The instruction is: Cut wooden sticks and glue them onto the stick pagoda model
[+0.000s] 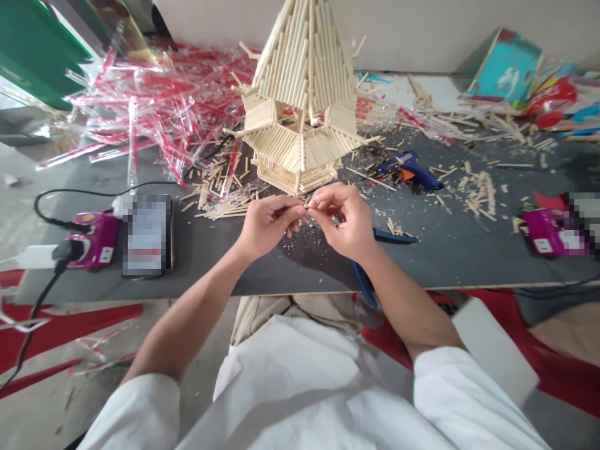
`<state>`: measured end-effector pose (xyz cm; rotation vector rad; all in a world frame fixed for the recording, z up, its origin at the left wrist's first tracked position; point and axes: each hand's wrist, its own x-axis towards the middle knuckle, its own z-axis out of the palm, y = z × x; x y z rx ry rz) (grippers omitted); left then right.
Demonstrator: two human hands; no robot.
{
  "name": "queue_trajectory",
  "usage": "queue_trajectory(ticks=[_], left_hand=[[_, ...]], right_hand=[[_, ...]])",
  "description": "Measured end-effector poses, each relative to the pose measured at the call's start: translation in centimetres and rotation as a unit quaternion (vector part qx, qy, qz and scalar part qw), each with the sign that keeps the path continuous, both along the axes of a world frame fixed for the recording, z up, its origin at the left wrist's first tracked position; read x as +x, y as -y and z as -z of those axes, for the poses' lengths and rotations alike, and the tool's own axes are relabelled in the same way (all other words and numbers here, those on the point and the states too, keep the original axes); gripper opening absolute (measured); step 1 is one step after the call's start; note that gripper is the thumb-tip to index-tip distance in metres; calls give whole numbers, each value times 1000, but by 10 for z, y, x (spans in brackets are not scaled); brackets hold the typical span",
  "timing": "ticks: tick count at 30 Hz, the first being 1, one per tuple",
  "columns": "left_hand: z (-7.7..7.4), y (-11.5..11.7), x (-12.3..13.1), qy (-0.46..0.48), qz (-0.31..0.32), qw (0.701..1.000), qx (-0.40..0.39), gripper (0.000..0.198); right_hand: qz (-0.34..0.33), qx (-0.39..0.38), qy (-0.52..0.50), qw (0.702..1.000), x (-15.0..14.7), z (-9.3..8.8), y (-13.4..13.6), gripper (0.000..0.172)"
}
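Note:
My left hand (pixel 269 225) and my right hand (pixel 344 219) meet above the dark table, fingertips almost touching. Both are closed in a pinch on a small pale stick piece (pixel 306 204), mostly covered by the fingers. Just beyond them stands a pagoda-like model (pixel 300 147) built of thin wooden sticks, with a tall pointed roof and a flared lower tier. A blue-handled tool (pixel 396 237), perhaps pliers, lies partly under my right wrist; one handle juts over the table's front edge, and its head is hidden.
Clear and red plastic wrappers (pixel 159 106) are heaped back left. A blue glue gun (pixel 410 170) lies right of the model among stick scraps (pixel 485 194). At left are a phone (pixel 147 234) and a purple power strip (pixel 96 237) with cables; another purple unit (pixel 550 230) sits far right.

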<state>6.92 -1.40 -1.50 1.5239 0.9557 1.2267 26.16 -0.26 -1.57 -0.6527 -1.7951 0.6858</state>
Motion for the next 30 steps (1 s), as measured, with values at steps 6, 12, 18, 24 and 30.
queue_trajectory(ticks=[6, 12, 18, 24, 30], left_hand=[[-2, -1, -3, -67, -16, 997, 31, 27], [-4, 0, -6, -117, -5, 992, 40, 30], [0, 3, -4, -95, -12, 995, 41, 27], [1, 5, 1, 3, 26, 999, -34, 33], [1, 6, 3, 52, 19, 997, -46, 33]], right_hand=[[29, 31, 65, 997, 4, 2, -1, 24], [32, 46, 131, 990, 9, 4, -2, 23], [32, 60, 131, 989, 7, -3, 2, 23], [21, 56, 141, 988, 5, -8, 2, 28], [21, 64, 124, 990, 4, -5, 4, 28]])
